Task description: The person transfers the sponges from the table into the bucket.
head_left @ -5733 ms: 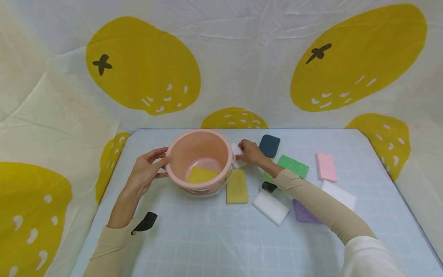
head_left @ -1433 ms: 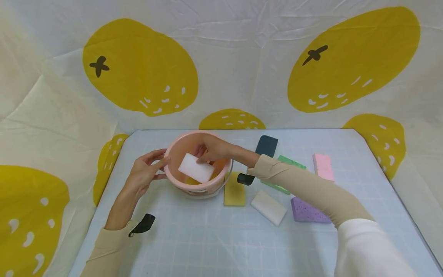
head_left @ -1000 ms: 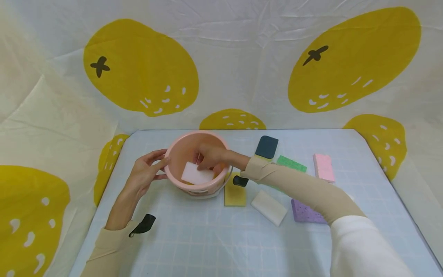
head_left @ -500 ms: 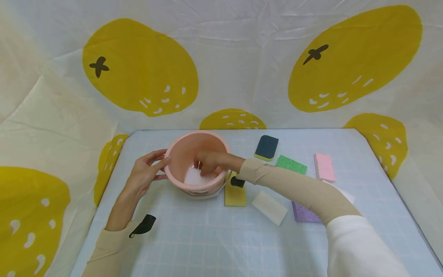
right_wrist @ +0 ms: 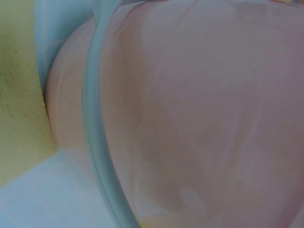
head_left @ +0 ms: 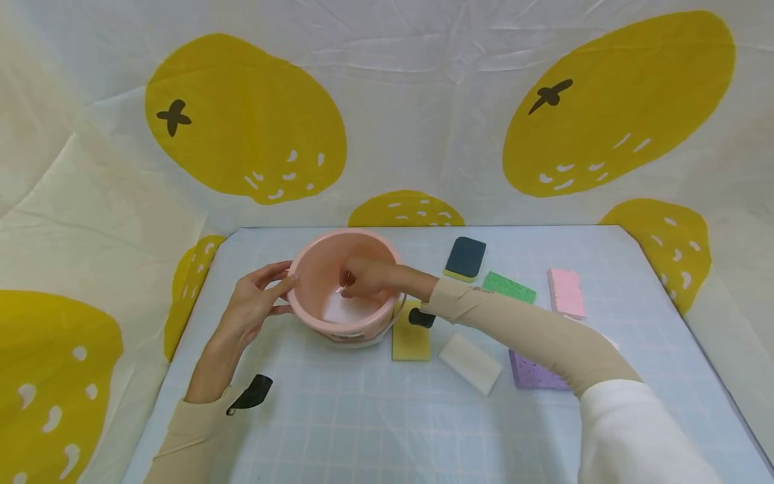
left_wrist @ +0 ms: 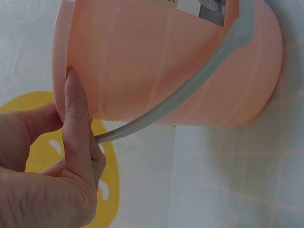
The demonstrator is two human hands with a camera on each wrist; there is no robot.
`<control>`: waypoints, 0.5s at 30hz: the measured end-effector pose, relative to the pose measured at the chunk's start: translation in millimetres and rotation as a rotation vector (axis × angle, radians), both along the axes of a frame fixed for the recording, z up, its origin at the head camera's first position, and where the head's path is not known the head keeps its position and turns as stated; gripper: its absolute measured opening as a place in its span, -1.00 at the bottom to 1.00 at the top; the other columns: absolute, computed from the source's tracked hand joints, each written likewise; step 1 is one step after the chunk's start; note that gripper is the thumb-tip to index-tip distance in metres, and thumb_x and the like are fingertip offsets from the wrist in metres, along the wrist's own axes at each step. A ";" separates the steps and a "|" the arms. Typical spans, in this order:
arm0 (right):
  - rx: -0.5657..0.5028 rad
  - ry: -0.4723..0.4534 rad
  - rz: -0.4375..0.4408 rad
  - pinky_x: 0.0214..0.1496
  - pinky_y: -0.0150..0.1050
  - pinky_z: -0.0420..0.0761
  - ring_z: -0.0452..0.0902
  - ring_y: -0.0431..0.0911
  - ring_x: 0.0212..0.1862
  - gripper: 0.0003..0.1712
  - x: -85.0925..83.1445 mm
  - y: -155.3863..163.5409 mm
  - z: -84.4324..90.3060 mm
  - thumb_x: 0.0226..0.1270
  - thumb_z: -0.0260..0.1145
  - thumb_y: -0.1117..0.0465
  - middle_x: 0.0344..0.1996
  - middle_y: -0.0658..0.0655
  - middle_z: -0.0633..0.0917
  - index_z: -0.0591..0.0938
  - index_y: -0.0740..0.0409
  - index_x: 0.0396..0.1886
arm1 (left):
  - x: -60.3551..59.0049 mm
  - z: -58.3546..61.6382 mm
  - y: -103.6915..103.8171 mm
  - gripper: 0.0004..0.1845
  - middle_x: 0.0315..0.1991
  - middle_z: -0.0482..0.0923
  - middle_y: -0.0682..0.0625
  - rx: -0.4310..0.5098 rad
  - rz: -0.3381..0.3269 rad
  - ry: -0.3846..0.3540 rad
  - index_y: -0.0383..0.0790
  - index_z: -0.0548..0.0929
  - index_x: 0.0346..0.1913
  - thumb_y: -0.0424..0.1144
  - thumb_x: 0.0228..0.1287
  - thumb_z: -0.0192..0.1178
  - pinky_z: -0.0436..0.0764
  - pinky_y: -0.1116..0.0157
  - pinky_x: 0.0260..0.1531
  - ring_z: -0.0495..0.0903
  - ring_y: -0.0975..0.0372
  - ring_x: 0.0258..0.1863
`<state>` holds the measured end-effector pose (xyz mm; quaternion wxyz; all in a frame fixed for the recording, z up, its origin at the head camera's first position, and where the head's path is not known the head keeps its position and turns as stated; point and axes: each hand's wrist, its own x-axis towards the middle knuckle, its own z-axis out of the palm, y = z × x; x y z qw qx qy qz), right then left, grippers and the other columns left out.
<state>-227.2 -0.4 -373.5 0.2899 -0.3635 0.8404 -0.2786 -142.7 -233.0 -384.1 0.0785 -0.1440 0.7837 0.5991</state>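
1. When counting 12 o'clock as the far side, find the right hand (head_left: 370, 277) inside the pink bucket (head_left: 341, 327), passed over the rim from 3 o'clock.
2. Shows fingers bent downward there; cannot tell how far closed, or whether gripping anything, with the tips partly hidden.
3. Weigh one relation above the rest: low in the bucket, close by at about 7 o'clock from the right hand, notice a pale shape (head_left: 346, 310). Might be a sponge or just bare bottom; too masked to tell, or to read a long axis.
4. At the bucket's 9 o'clock, see the left hand (head_left: 255, 299) pinching the rim, thumb and fingers barely parted around the thin edge. Lies farther from the pale shape than the right hand.
5. Just outside, at 4 o'clock from the bucket, note a yellow sponge (head_left: 411, 339), long axis running 12 to 6.
6. Farther along the surface (head_left: 338, 417), at 4 o'clock from the right hand, note a white sponge (head_left: 470, 363), long axis 10 to 4.
7. Calls, by this layout, for upward clearance over the rim before any swing toward 4 o'clock.
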 end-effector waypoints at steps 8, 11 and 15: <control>-0.170 0.040 0.029 0.01 -0.40 0.63 0.58 -0.05 -0.12 -0.87 -5.5 8.7 5.1 0.40 0.34 0.39 -0.24 0.17 0.68 0.64 0.40 -0.15 | 0.2 0.2 0.3 -0.33 0.35 0.39 -0.21 0.015 0.006 0.008 -0.20 0.45 0.47 -0.03 0.39 0.36 0.77 0.29 -0.22 0.67 0.27 -0.22; -0.237 0.064 0.045 0.02 -0.38 0.67 0.64 -0.01 -0.12 -0.90 -6.5 12.7 6.8 0.37 0.35 0.43 -0.24 0.22 0.70 0.65 0.43 -0.19 | 0.3 0.1 0.8 -0.33 0.34 0.39 -0.21 0.022 0.002 0.013 -0.21 0.45 0.46 -0.03 0.39 0.36 0.77 0.28 -0.22 0.67 0.28 -0.24; -0.302 0.097 0.059 0.02 -0.31 0.69 0.66 0.01 -0.12 -0.91 -5.5 17.7 11.5 0.35 0.35 0.46 -0.24 0.24 0.71 0.65 0.45 -0.22 | 0.7 -0.1 1.8 -0.32 0.35 0.38 -0.22 0.023 -0.003 0.011 -0.21 0.44 0.47 -0.02 0.39 0.36 0.77 0.28 -0.22 0.68 0.29 -0.24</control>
